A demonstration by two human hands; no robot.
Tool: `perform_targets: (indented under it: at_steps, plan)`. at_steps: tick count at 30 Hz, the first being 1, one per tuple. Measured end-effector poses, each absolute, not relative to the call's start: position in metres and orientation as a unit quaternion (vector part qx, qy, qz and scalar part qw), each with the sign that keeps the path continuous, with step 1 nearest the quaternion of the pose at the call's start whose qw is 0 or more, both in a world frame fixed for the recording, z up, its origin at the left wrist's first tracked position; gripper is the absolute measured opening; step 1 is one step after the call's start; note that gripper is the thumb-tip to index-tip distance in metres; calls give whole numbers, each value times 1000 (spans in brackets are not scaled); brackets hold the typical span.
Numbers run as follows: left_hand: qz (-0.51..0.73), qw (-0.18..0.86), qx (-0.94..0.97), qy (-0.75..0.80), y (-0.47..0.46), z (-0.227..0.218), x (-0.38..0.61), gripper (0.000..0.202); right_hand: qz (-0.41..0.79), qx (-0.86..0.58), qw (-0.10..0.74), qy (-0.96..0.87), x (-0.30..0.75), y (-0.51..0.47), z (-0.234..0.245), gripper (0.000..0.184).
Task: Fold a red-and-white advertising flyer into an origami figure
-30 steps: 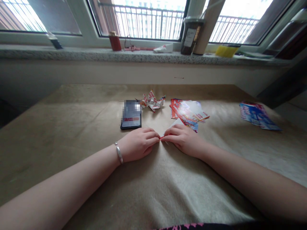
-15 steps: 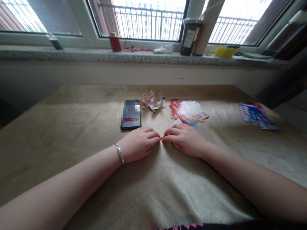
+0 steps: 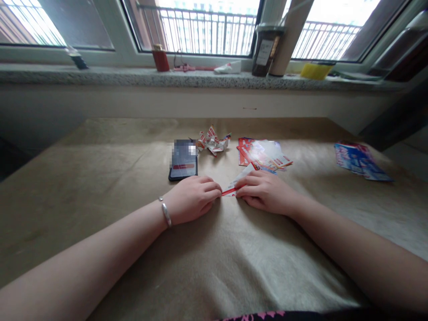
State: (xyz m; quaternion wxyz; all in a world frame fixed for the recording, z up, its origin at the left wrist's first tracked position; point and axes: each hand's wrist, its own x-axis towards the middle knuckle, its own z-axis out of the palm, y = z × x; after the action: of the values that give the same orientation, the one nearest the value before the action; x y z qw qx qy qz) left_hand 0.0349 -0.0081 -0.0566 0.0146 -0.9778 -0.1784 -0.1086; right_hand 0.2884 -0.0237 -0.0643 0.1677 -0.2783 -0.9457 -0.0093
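Note:
A small red-and-white paper slip lies on the beige cloth between my two hands. My left hand, with a silver bracelet at the wrist, has its fingers curled and pinches the slip's left tip. My right hand presses curled fingers down on the slip's right part and hides most of it. A dark phone lies just beyond my left hand. A loose stack of printed slips lies just beyond my right hand.
A crumpled folded paper piece sits behind the phone. A blue printed leaflet lies far right on the cloth. The stone windowsill behind carries a red container, a dark jar and a yellow box.
My right hand has slid a little to the right, away from my left hand, and more of the red-and-white slip shows between them. My left hand stays put.

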Motion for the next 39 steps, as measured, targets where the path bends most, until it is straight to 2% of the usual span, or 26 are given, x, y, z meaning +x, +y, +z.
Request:
perform_targets:
  at_steps: [14, 19, 27, 39]
  plan:
    - [-158, 18, -976, -149, -7, -61, 33, 26, 60, -266, 227, -935, 281, -22, -75, 23]
    - [-152, -1, -974, -169, -8, -62, 34, 27, 34, -265, 212, -940, 273, -23, -71, 23]
    - [-155, -15, -974, -161, -8, -59, 35, 28, -103, -289, 172, -936, 270, -31, -59, 20]
    - [-150, -18, -975, -162, -8, -60, 35, 28, -69, -292, 150, -942, 275, -28, -59, 21]
